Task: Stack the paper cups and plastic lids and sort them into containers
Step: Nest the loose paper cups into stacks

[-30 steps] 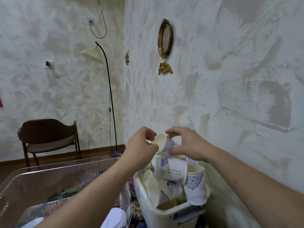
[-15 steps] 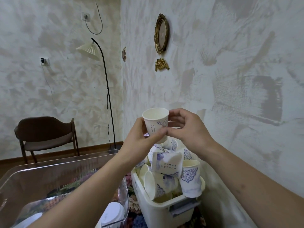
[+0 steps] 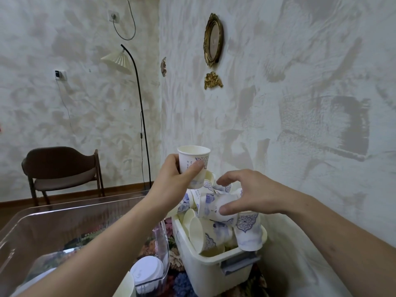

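Stacking step: my left hand (image 3: 171, 179) holds one cup (image 3: 192, 166) upright; right hand (image 3: 248, 194), fingers spread wide, over sideways cup (image 3: 216, 205) atop bin (image 3: 205, 266) pile. Next: grip it, nest w/ first.

Both bare forearms reach in from the bottom of the frame toward its middle. The left hand (image 3: 171, 179), just left of centre, has its fingers curled in a closed grip, thumb laid across the front and pointing up to the right. The right hand (image 3: 250, 194), lower and right of centre, is spread, fingers loosely bent, palm down, thumb underneath pointing left.
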